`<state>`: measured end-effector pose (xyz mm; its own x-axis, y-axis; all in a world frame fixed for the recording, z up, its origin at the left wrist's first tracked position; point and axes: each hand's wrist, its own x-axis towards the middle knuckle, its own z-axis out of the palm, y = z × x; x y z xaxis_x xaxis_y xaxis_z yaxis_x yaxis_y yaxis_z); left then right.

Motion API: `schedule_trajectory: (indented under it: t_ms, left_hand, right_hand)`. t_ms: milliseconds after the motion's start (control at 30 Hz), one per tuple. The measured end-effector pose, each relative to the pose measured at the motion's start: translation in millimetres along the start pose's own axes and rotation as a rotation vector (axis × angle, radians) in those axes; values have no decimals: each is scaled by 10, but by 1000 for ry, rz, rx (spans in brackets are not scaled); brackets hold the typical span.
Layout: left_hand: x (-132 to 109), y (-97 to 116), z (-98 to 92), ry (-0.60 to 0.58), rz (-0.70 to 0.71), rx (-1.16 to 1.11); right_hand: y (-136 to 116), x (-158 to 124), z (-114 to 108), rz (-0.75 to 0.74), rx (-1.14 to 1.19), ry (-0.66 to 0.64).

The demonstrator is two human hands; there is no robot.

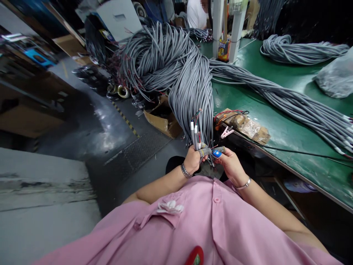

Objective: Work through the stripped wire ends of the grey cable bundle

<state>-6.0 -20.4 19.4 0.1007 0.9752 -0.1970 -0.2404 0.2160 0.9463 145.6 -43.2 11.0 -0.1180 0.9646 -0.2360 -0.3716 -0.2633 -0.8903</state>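
My left hand, with grey coverings on its fingers, is closed around the ends of a few grey cables. White sleeves sit near the tips of these cables, and thin coloured wires stick out above. Close beside it, my right hand is pinched at the cable ends, a small blue piece at its thumb tip. Whether that piece is worn or held I cannot tell, and what lies between those fingers is too small to make out. Just beyond both hands hangs a thick bundle of grey cables.
Along the right runs a green table with a long cable bundle, a taped block, a pink clip and a plastic bag. An open cardboard box stands on the floor. A person is at the back.
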Motion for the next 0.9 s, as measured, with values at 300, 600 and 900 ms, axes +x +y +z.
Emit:
schedule_trajectory:
  t_ms: [300, 600, 900]
  left_hand:
    - [23, 43, 3, -23, -24, -6]
    - [15, 89, 8, -57, -39, -3]
    - [25, 62, -53, -143, -63, -7]
  right_hand:
    - [-121, 18, -5, 28, 100, -9]
    - [-77, 98, -17, -16, 86, 18]
    - [-68, 129, 42, 42, 186, -58]
